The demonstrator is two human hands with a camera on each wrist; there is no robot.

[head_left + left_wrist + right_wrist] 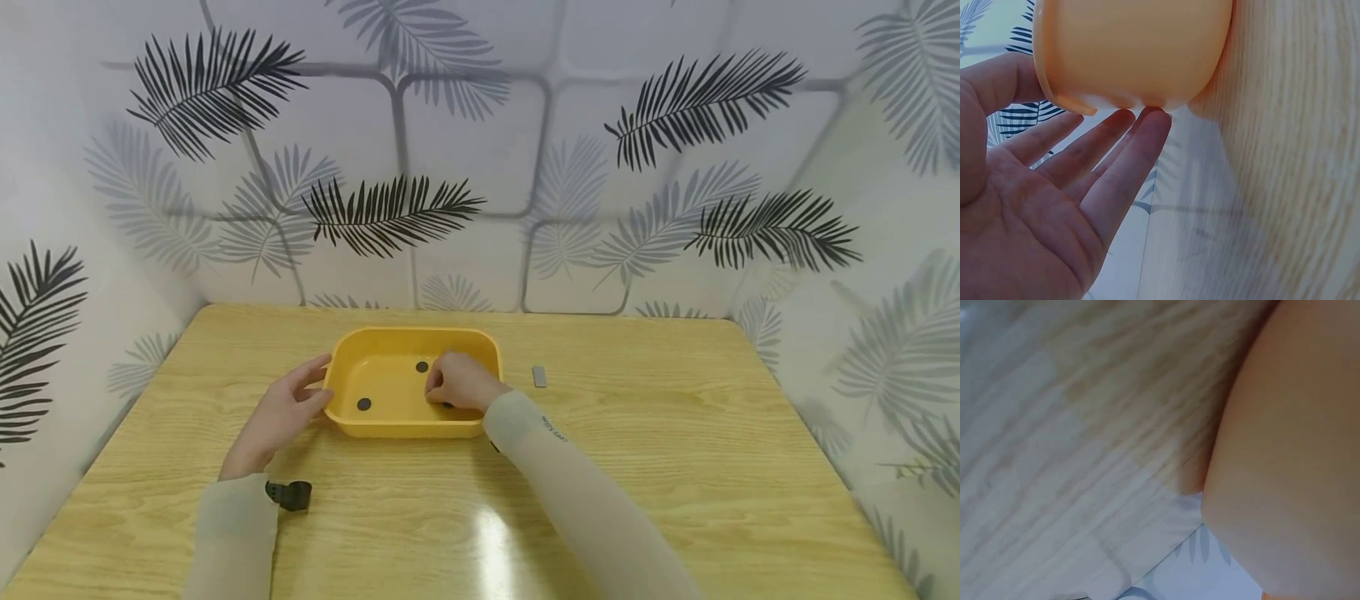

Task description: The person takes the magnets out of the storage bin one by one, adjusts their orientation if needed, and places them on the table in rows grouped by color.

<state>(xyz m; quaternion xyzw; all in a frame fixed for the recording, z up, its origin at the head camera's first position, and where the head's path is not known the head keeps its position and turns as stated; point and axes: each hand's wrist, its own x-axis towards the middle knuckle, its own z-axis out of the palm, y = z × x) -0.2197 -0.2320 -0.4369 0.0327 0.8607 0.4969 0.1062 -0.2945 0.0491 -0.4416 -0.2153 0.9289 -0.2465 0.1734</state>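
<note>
A yellow plastic basin [412, 428] with rounded corners stands on the table. Three dark round discs show on its floor: one toward the back [422, 367], one at the front left [363, 404], and one partly covered by the right hand [447, 405]. My left hand [281, 412] is at the basin's left end. In the left wrist view its nearly straight fingers [1129, 169] touch the outer wall, with the thumb at the rim. The right hand [461, 382] reaches inside over the right part, fingers bent down toward the floor; I cannot tell whether they hold anything.
A small grey rectangular piece [539, 377] lies on the wooden table [675, 433] to the right of the basin. Behind and beside the table rise surfaces with a leaf pattern [465, 158]. A dark wrist device [292, 495] sits at the left cuff.
</note>
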